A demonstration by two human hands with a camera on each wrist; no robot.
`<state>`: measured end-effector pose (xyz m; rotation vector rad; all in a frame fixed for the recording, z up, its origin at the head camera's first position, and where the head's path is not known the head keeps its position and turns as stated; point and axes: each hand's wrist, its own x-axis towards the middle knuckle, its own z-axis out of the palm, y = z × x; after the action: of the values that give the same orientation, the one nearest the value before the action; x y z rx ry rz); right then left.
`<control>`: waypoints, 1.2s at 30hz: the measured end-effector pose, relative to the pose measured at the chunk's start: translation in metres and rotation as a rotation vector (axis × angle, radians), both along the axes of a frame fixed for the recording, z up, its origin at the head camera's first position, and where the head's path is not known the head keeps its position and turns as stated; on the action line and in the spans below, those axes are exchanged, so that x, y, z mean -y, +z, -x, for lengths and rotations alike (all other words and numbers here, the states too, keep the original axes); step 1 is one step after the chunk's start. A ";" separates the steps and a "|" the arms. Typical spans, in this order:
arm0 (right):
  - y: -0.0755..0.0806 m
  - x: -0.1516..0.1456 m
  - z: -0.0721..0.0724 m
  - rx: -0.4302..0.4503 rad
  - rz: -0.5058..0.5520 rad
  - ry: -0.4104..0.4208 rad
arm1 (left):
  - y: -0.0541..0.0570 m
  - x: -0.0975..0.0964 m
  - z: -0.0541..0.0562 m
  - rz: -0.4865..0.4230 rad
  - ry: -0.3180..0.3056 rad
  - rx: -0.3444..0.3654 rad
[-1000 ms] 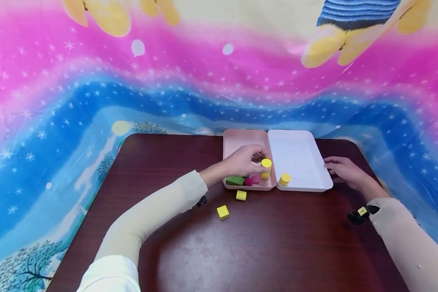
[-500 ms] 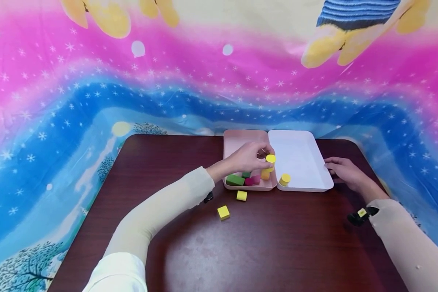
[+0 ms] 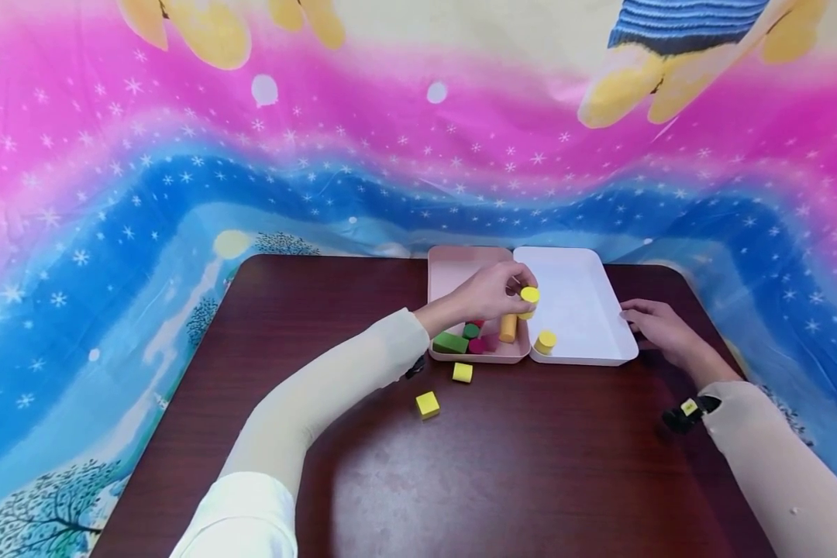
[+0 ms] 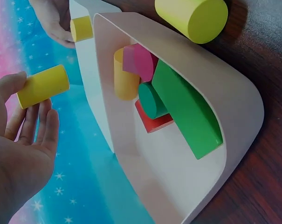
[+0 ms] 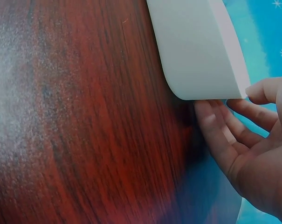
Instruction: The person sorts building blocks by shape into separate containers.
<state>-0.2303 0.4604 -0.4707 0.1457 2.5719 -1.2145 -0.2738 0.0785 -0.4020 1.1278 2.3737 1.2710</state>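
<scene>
My left hand [image 3: 490, 290] pinches a yellow cylinder block [image 4: 44, 87] between thumb and fingers, above the seam where the pink tray [image 3: 460, 259] meets the white tray [image 3: 565, 291]. In the left wrist view, the pink tray holds a green block [image 4: 189, 109], a dark green cylinder [image 4: 152, 100], a red block [image 4: 152, 122], a magenta block [image 4: 140, 61] and an orange cylinder [image 4: 126, 77]. Another yellow cylinder [image 3: 545, 342] stands in the white tray's near left corner. My right hand [image 3: 663, 329] touches that tray's right side with relaxed fingers.
A short yellow cylinder [image 3: 463, 373] lies on the dark wooden table [image 3: 530, 465] just in front of the pink tray. Nearer the front is a yellow square block [image 3: 428, 404]. A patterned cloth [image 3: 390, 170] hangs behind the table.
My left hand has carried the yellow cylinder rightward and slightly farther back, from over the pink tray to the white tray's edge, uncovering blocks below. My right hand stays by the white tray.
</scene>
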 end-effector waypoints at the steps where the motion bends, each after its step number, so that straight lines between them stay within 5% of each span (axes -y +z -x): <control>1: 0.000 0.000 0.000 0.001 -0.002 0.000 | -0.001 -0.002 0.001 -0.003 0.004 0.001; 11: -0.001 0.001 0.002 0.002 -0.001 0.004 | -0.014 -0.018 -0.001 0.019 0.021 -0.002; 26: 0.001 -0.003 0.005 -0.010 0.007 -0.026 | -0.018 -0.034 0.002 0.023 0.037 0.032; 36: -0.005 0.000 0.002 -0.012 0.024 -0.018 | -0.033 -0.032 0.002 0.053 0.064 0.062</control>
<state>-0.2324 0.4607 -0.4754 0.1569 2.5699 -1.2559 -0.2756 0.1107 -0.4352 0.9896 2.4010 1.2370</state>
